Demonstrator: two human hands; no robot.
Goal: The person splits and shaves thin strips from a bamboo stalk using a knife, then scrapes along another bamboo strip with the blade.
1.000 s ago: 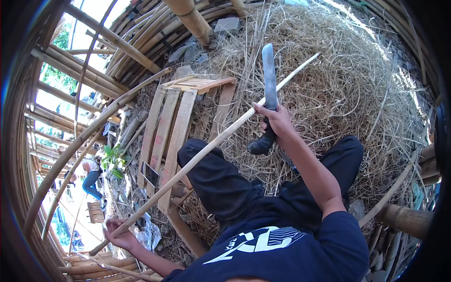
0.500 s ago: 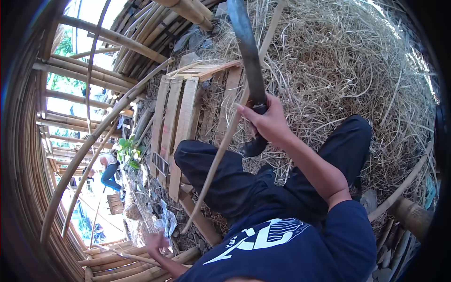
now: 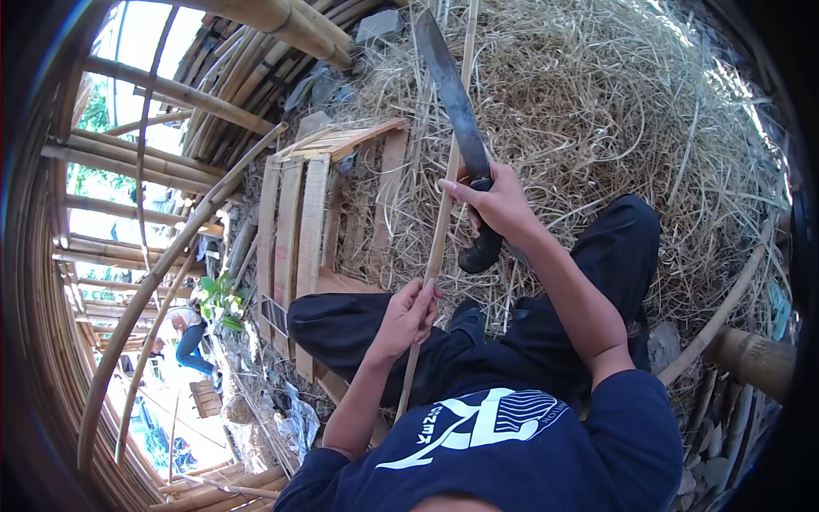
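Observation:
My right hand [image 3: 502, 205] is wrapped round the dark handle of a machete [image 3: 456, 102], its long blade pointing up and away from me. The thumb of that hand also rests on a thin bamboo strip [image 3: 440, 235], which runs beside the blade. Lower down, my left hand [image 3: 407, 318] pinches the same strip between thumb and fingers. The strip's near end reaches down to my shirt, and its far end passes out of view at the top. Part of the machete handle is hidden by my right fingers.
Shavings [image 3: 589, 111] lie heaped ahead and to the right. A slatted wooden crate [image 3: 290, 230] stands left of my knee. Bamboo poles [image 3: 188, 94] frame the left side, with a curved pole [image 3: 171, 256] across them. Beyond them a person [image 3: 189, 341] bends over.
My left hand has come in from the lower left and taken hold of the bamboo strip. The strip stands steeper, and the machete's tip has come lower into view.

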